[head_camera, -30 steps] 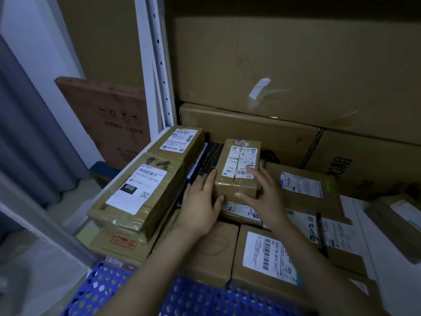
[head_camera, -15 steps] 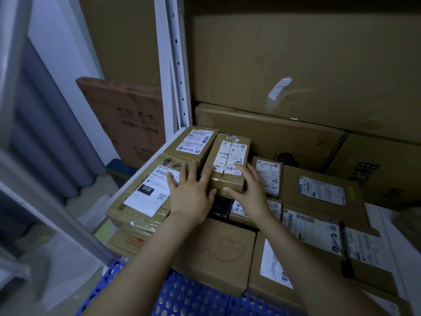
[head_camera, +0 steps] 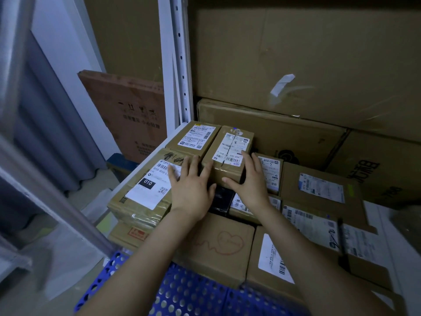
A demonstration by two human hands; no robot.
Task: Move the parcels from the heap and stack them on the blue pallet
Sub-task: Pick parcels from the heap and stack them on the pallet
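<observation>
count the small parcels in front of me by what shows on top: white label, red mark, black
white label: 8
red mark, no label showing: 2
black wrap: 1
total: 11; the blurred far right edge is left out

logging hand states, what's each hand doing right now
left hand: open, fingers flat on the 010 box.
right hand: open, straight fingers pressing on the small parcel.
</observation>
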